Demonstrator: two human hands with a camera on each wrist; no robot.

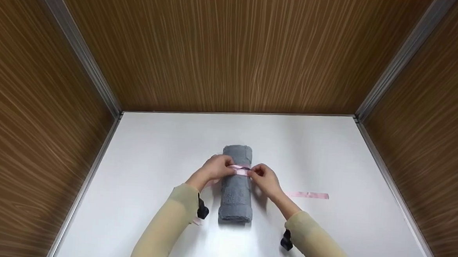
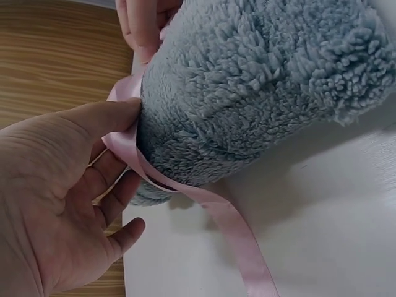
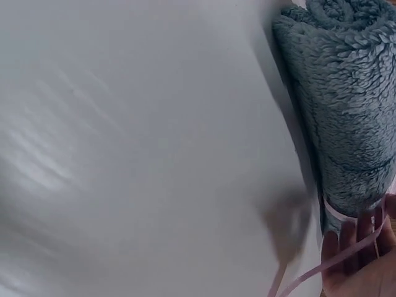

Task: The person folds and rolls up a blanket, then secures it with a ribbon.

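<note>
the rolled grey towel [image 1: 236, 183] lies mid worktop [image 1: 153, 156]. the left hand [image 1: 216, 167] and right hand [image 1: 265, 177] each pinch the pink ribbon [image 1: 241, 170] on top. a loose pinch could let it slide off.

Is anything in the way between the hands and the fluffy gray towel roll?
Nothing visible is. Both hands are already at the gray towel roll. The left hand and right hand pinch the pink ribbon wrapped across its top. Only ribbon lies between fingers and towel.

Bright overhead light, soft shadows, table glare, blurred right-wrist view.
</note>
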